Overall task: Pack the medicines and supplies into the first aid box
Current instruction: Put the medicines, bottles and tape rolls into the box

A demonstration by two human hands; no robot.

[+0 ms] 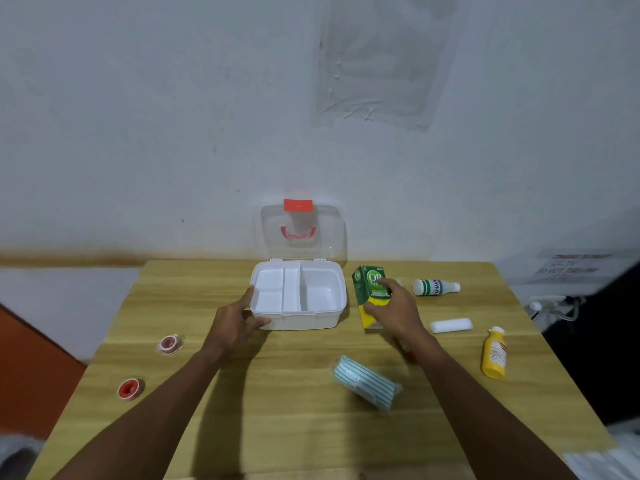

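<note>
Striped packet [365,386] waits nearest us; our left hand [239,322] steadies the open box [298,318], fingers spread, while our right hand [394,306] grips the carton [367,289].

We can read very little here. On the green and yellow carton [370,292] right of the box, large white letters look like "OB", with smaller lines beneath too blurred for us to make out. On the paper notice [571,268] at the far right we make out "CCTV" and "DO NOT", the rest smeared. Labels on the white bottle [434,287] and yellow bottle [494,353] are unreadable
</note>
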